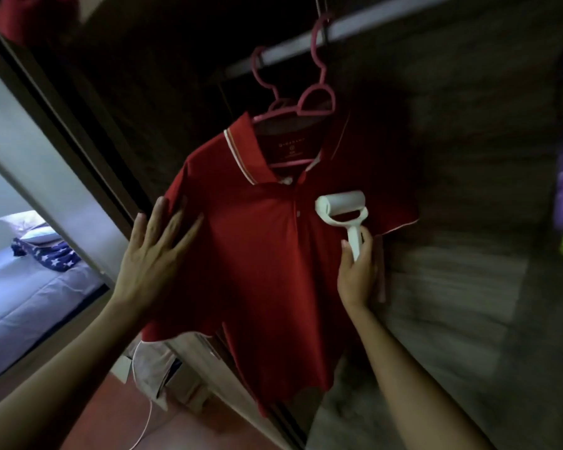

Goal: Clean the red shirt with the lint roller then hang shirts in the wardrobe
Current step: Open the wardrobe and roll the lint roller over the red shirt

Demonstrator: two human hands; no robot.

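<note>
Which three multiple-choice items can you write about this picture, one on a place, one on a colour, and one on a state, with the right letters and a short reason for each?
1. Where is the white roll of the lint roller?
A. on the floor
B. against the chest of the shirt
C. on the bed

2. What colour is the plastic hanger that carries the shirt?
A. pink
B. black
C. yellow

3. How is the left hand?
A. closed round the hanger
B. holding the roller
C. flat, fingers straight, on the shirt's sleeve

Answers:
1 B: the white lint roller lies against the red polo shirt, its handle held in the right hand.
2 A: the pink plastic hanger hooks on the wardrobe rail.
3 C: the left hand presses open on the sleeve.
</note>
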